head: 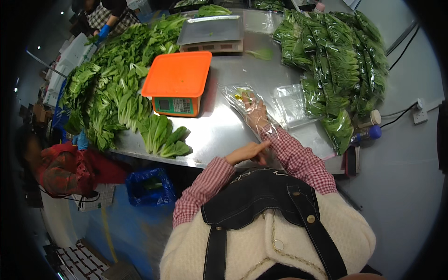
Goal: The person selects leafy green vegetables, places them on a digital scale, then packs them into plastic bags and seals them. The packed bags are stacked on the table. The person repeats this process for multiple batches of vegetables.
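My right hand (pixel 256 113) reaches forward inside or under a clear plastic bag (pixel 238 91), its fingers spread near the far end, where a yellow mark shows. Close to my right forearm, my left hand (pixel 249 153) is at the near end of the bag, fingers partly bent; its grip on the film cannot be made out. A stack of flat clear bags (pixel 289 105) lies to the right. Left of the bag stands a digital scale with an orange tray (pixel 178 74), and loose leafy greens (pixel 161 138) lie beyond its near left side.
Bagged greens (pixel 329 63) are piled along the right side of the steel table (pixel 224 136). A second scale (pixel 211 31) stands at the back. Two people work at the left, one in red (pixel 70 168). A blue-lined bin (pixel 150 187) stands on the floor; bottles (pixel 367 134) lie at right.
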`<state>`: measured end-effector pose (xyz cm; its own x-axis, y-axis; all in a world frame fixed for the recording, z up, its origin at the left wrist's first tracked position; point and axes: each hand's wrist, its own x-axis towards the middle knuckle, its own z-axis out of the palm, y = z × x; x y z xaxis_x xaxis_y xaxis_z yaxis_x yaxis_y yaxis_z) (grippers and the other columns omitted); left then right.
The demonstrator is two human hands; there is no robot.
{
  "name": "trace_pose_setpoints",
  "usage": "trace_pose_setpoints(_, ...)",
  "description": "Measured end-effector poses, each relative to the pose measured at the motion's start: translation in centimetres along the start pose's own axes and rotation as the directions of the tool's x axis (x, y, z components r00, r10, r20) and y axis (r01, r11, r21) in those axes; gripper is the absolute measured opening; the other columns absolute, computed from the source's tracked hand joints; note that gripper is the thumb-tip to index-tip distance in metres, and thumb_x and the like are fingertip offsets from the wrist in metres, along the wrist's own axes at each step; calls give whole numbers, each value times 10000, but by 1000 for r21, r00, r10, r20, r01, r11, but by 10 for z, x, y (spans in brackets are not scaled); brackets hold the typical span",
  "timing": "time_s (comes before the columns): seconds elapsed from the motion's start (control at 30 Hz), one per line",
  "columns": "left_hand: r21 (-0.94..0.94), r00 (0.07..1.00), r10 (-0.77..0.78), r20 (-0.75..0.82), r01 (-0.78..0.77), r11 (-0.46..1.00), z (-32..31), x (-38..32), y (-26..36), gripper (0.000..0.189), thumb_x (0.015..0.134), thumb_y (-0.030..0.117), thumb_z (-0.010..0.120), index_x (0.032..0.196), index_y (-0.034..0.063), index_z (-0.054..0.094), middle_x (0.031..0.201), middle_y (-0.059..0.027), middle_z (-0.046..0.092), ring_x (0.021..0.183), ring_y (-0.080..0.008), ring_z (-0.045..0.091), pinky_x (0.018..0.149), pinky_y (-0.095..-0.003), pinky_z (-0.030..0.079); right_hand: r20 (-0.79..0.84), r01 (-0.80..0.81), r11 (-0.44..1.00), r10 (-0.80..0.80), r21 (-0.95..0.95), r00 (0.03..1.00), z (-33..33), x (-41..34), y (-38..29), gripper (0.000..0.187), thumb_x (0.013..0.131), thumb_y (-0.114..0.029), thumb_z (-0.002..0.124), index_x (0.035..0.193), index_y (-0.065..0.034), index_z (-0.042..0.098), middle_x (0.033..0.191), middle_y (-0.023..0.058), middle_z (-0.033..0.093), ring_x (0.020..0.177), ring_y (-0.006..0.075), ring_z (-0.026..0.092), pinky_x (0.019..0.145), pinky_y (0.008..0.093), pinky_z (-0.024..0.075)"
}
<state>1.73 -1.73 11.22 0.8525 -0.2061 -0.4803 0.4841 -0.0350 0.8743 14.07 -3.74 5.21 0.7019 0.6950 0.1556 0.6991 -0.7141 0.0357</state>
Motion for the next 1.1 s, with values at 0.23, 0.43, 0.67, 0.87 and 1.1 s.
trace_pose_setpoints(0.23,986,579,803,-140,6,167,18,23,70,478,712,432,645,925,21,524,828,-190,602,815,-304,603,686,-375,479,178,27,996,-42,87,983,7,0,5,582,885,-151,394,1420,-152,164,1405,191,288,1187,397,407,949,450,402)
trace_pose_setpoints(0.43,968,786,616,-54,-110,224,8,58,57,139,689,56,569,797,-10,510,737,-167,585,738,-287,600,567,-381,474,-9,68,983,-68,172,998,-18,-4,13,611,854,-143,406,1420,-141,173,1405,181,288,1094,394,455,937,431,402)
trace_pose_setpoints(0.67,809,554,828,89,-526,265,48,16,58,82,718,24,497,788,3,461,718,-138,499,688,-324,543,587,-391,435,53,-105,946,93,308,994,-7,29,20,574,817,-165,493,1356,-106,307,1329,178,381,1051,362,490,870,460,406)
trace_pose_setpoints(0.87,660,456,890,-22,-662,355,36,23,107,80,757,50,506,787,-8,458,685,-165,488,658,-352,520,614,-403,423,206,84,928,-168,363,964,-35,32,42,736,749,-247,647,1362,-132,256,1303,214,381,1094,419,483,871,500,421)
trace_pose_setpoints(1.1,603,298,908,-295,-679,419,53,30,133,123,801,106,528,826,-10,495,692,-200,511,658,-362,527,607,-419,418,636,393,887,-452,244,625,-48,35,62,745,694,-473,662,1261,-55,419,1239,201,488,1118,343,497,923,434,414)
